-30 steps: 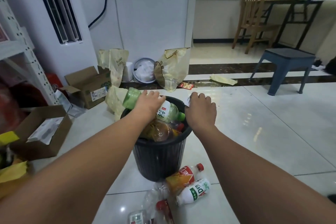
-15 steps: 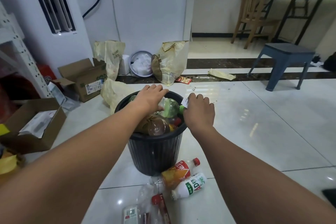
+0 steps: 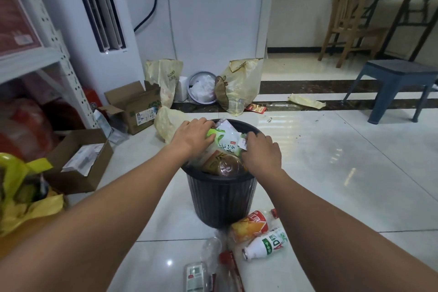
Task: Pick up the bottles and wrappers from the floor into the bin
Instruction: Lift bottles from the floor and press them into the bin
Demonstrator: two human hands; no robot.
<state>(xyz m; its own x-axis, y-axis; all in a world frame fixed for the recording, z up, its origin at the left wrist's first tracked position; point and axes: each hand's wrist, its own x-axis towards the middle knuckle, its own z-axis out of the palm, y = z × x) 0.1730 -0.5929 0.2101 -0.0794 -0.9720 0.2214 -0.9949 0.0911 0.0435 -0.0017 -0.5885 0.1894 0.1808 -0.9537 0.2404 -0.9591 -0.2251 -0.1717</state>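
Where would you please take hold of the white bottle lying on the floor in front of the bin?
Grip the white bottle round its wide labelled middle, from above: it lies on its side, and the orange bottle crowds its far side.

Single head view looks forward and down, close over the bin.

Bin was black ribbed plastic, matt. Floor tiles were smooth, glossy. Tea bottle was clear plastic under glossy label. Box was matt brown cardboard. Chair was wood; stool, matt blue plastic.
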